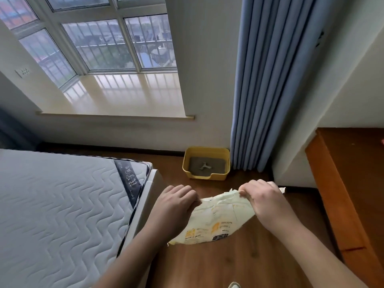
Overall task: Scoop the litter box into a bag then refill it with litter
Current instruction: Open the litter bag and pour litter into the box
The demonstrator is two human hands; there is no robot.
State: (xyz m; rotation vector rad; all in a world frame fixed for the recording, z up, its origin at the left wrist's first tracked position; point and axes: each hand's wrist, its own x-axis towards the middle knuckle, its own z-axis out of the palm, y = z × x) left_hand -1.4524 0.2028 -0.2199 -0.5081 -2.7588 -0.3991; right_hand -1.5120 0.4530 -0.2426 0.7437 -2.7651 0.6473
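Observation:
A yellow litter box stands on the wooden floor by the wall, beside the blue curtain. Grey litter fills its bottom, and a small pale scoop lies on the litter. In front of me I hold a pale yellow printed bag in the air. My left hand pinches its upper left edge. My right hand grips its upper right edge, fingers curled round the crumpled top. Both hands are well short of the litter box, which is further away.
A bare quilted mattress on a white frame fills the left. An orange-brown wooden cabinet stands at the right. The blue curtain hangs to the floor next to the box. A strip of wooden floor runs between bed and cabinet.

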